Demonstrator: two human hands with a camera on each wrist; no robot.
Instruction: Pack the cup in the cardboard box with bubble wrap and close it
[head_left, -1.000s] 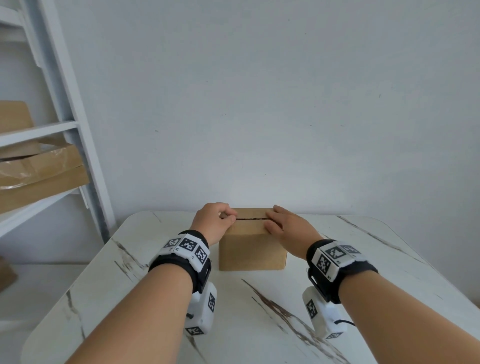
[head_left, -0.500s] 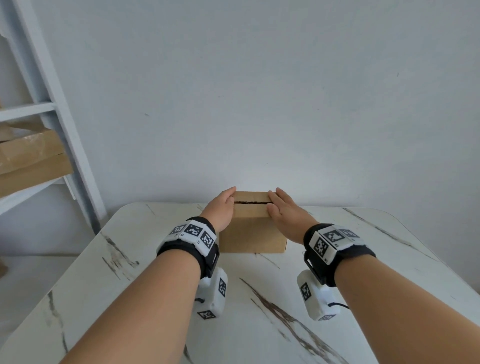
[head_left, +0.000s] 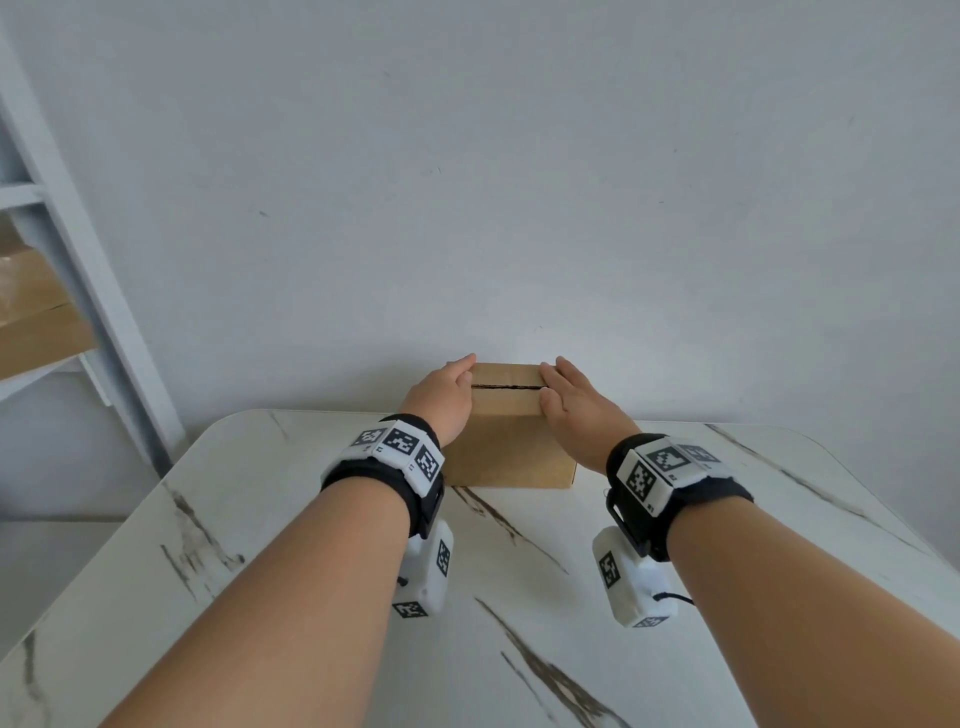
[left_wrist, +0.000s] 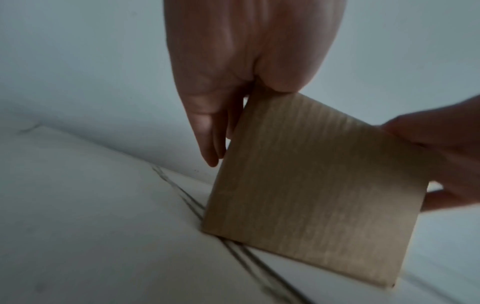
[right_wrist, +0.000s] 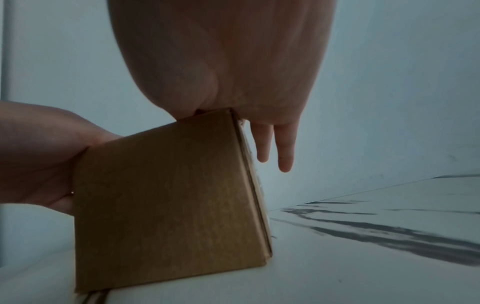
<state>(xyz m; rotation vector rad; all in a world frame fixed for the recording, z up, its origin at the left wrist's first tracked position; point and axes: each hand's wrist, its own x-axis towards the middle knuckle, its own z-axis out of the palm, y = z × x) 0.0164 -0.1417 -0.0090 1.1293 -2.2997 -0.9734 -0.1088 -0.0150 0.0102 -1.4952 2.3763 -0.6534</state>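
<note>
As the cardboard box (head_left: 506, 434) stands on the marble-patterned bench (head_left: 727, 545) directly ahead of me, it lies between my two hands, its top seam running left to right from one hand across to the other. My left hand (head_left: 441, 397) is laid against the box's left upper edge and my right hand (head_left: 576, 402) against its right upper edge; neither is nearer than the other, both being in contact.

State of grip: both hands flat, fingers straight and extended, pressing on the cardboard, curled round nothing. The left wrist view shows my left fingers (left_wrist: 207, 133) pointing down alongside the box wall (left_wrist: 311, 185); the right wrist view shows my right fingers (right_wrist: 283, 148) hanging past the far top corner in like fashion.

The top flaps are down and meet along a thin dark gap (head_left: 506, 386), not fully tight. The cup and bubble wrap are not visible; I judge them to be inside, but cannot confirm it.

Judgement: packing appears done and closing is nearly complete. The remaining move turns on pressure downward and inward along the seam's axis, applied evenly from both sides, lest one flap spring up.
</note>
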